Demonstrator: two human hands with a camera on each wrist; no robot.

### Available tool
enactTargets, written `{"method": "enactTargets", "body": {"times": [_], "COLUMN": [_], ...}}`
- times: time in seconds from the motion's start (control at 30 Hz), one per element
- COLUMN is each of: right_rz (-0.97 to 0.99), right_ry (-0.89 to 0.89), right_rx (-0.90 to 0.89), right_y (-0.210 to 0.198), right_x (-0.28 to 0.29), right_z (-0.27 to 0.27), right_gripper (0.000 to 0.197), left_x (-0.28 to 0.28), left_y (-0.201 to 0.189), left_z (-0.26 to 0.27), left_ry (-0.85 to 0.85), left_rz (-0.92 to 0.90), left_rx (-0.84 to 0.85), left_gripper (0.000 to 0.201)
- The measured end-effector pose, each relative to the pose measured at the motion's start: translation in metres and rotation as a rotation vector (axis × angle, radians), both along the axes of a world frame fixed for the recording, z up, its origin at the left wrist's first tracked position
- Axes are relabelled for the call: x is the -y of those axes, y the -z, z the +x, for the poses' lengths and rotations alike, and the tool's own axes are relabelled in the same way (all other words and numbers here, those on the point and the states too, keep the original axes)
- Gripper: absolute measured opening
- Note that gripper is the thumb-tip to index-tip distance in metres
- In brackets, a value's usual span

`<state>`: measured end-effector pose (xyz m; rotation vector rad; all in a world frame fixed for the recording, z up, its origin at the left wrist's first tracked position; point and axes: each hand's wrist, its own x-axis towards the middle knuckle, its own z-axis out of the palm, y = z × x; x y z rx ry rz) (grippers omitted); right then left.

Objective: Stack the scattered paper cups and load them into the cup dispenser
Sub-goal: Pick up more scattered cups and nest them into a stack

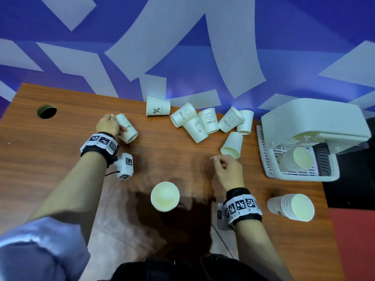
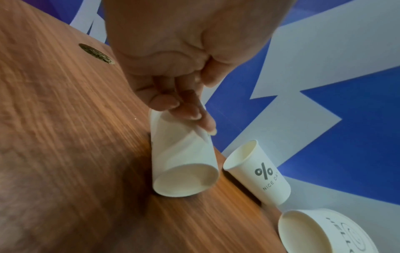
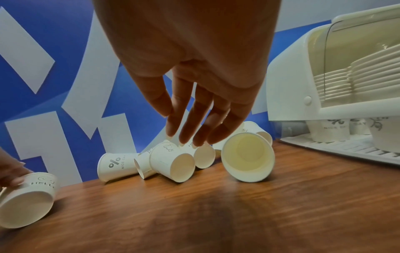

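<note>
My left hand [image 1: 108, 124] [image 2: 184, 109] grips a white "HELLO" paper cup [image 1: 127, 128] [image 2: 184, 159] [image 3: 28, 200] lying on its side at the table's left; fingers curl over its base end. Several more cups [image 1: 205, 120] [image 3: 173, 160] lie tumbled at the back middle. One plain cup [image 1: 232, 146] [image 3: 247, 156] lies nearest my right hand [image 1: 227, 167] [image 3: 194, 123], which hovers just above the table with loose fingers, holding nothing. An upright cup [image 1: 165, 196] stands near me. The white cup dispenser [image 1: 316, 126] [image 3: 303, 77] at the right holds stacked cups.
A stack of cups [image 1: 292, 207] lies on its side at the table's right front. A "% NICE DAY" cup [image 1: 157, 108] [image 2: 259, 172] lies by the back edge. A cable hole [image 1: 47, 111] sits at far left. A blue and white wall stands behind the wooden table [image 1: 60, 142].
</note>
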<state>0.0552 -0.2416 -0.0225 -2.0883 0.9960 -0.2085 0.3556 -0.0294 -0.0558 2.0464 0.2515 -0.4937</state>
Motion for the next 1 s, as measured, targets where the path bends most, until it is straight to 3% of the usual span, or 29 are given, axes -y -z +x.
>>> {"method": "enactTargets", "body": {"times": [0.1, 0.3, 0.5, 0.8, 1.0], "right_rz": [0.015, 0.079, 0.079, 0.115, 0.144], "right_ry": [0.005, -0.021, -0.064, -0.103, -0.17], "right_rx": [0.004, -0.001, 0.018, 0.025, 0.023], "right_y": [0.006, 0.01, 0.002, -0.005, -0.005], "right_x": [-0.002, -0.011, -0.024, -0.045, -0.069], "right_z": [-0.006, -0.008, -0.012, -0.031, -0.031], "right_gripper": [0.018, 0.017, 0.017, 0.018, 0.023], "left_x": [0.002, -0.007, -0.025, -0.046, -0.064], "left_y": [-0.001, -0.004, -0.023, -0.083, -0.085], "left_z": [-0.007, -0.039, -0.078, -0.144, -0.182], "left_ry": [0.053, 0.172, 0.298, 0.409, 0.521], "left_rz": [0.03, -0.017, -0.157, -0.437, -0.468], "left_rx": [0.024, 0.066, 0.122, 0.27, 0.278], "left_gripper": [0.025, 0.031, 0.036, 0.03, 0.032]}}
